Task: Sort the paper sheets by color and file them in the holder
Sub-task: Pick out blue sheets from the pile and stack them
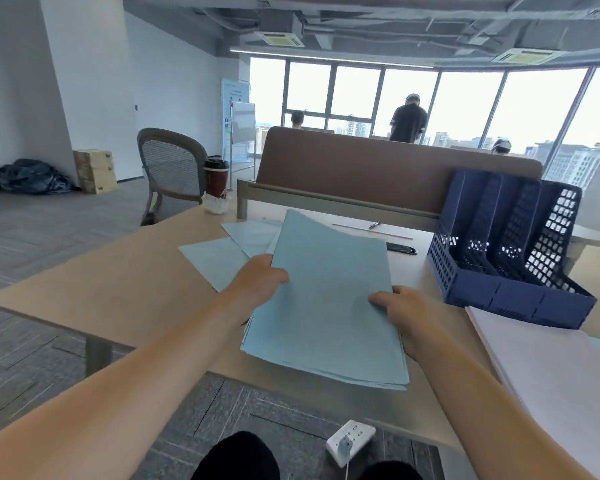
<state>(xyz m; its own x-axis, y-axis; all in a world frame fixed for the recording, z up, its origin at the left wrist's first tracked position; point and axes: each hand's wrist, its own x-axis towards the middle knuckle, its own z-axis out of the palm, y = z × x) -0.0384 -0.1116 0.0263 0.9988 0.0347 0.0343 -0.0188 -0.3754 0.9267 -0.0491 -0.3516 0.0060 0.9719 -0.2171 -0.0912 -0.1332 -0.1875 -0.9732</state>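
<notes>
A stack of light blue paper sheets (329, 306) is lifted over the near edge of the wooden table (111, 282). My left hand (257, 282) grips the stack's left edge, thumb on top. My right hand (402, 313) grips its right edge, thumb on top too. Two more blue sheets (215, 259) lie flat on the table behind the stack. The dark blue mesh file holder (506, 247) stands at the right, with its slots showing no paper. A pile of white sheets (551, 368) lies in front of it at the table's right edge.
A pen (374, 225) on white paper and a dark flat object (400, 249) lie behind the stack. A brown partition (378, 164) closes the table's far side. A cup (216, 178) and a chair (172, 171) are at the far left. A power strip (350, 441) lies on the floor.
</notes>
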